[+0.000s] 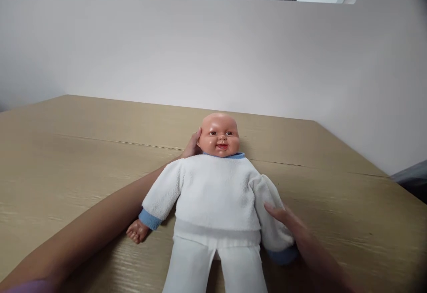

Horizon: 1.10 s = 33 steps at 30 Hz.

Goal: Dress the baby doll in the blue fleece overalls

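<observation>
A baby doll (pixel 216 195) in a white fleece top with blue trim and white trousers lies face up over the tabletop (pixel 100 119), head pointing away from the person. The left hand (pixel 192 145) is against the side of the doll's head; its fingers are mostly hidden behind, so I cannot tell whether they grip. The left forearm passes beside the doll's outstretched arm. The right hand (pixel 287 222), partly blurred, grasps the doll's opposite sleeve, thumb across the front and fingers out of sight behind it. Beyond the doll's head stands a white wall (pixel 200 53).
</observation>
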Available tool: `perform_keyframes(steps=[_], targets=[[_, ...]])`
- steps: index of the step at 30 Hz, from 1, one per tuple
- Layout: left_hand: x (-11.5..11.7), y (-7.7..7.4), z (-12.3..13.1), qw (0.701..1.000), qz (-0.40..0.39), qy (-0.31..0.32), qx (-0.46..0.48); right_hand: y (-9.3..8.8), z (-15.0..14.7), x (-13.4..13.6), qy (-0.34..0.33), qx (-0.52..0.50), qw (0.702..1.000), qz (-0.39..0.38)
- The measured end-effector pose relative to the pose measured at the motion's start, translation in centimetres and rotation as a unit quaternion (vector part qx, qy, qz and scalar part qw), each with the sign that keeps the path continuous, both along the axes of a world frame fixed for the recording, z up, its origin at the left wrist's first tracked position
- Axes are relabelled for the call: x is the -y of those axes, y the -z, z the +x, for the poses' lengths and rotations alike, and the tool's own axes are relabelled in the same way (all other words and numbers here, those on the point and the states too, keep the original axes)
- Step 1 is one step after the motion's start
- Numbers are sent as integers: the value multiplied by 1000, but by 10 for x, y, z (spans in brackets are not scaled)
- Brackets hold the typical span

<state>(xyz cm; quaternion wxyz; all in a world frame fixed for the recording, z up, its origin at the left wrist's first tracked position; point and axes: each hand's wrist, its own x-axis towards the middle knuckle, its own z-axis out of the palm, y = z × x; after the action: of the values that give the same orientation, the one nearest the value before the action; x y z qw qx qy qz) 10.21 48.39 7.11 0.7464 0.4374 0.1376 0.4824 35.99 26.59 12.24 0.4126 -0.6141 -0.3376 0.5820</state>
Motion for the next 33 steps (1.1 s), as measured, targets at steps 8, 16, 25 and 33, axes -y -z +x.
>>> perform_keyframes(steps=[8, 16, 25, 33], targets=[[-47, -7, -24, 988, 13, 128, -79, 32, 7, -5, -44, 220, 967, 122], [-40, -13, -33, 979, 27, 158, -123, 39, 6, 4, -66, 283, 942, 170], [-46, 0, -31, 987, -19, 118, -103, 40, 5, 8, -50, 271, 950, 147], [-52, 8, -31, 987, -62, 80, -128, 44, 5, 11, -63, 228, 960, 148]])
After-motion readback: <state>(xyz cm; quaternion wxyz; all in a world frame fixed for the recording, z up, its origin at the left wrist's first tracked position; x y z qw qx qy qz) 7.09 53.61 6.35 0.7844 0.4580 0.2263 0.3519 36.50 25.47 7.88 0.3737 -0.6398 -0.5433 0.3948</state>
